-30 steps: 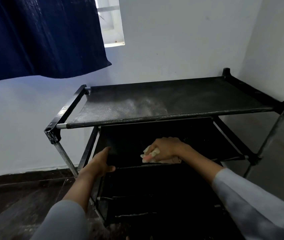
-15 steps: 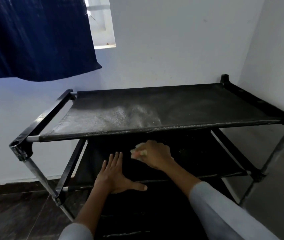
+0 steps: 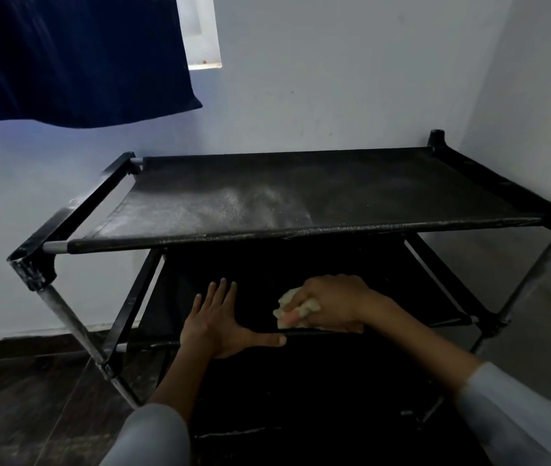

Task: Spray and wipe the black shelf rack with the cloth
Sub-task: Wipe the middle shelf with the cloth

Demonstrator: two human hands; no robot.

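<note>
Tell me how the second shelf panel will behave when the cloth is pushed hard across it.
The second shelf panel looks like fabric slung between poles, so it will probably sag rather than stay stiff. The left hand lies flat on it, likely steadying it. The cloth, bunched in the right hand, looks soft and should drag, not slide.

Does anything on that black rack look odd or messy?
Yes: the top shelf of the rack carries a pale, speckled patch left of centre, like dust or spray residue. The front-left corner joint also looks whitish and scuffed.
</note>
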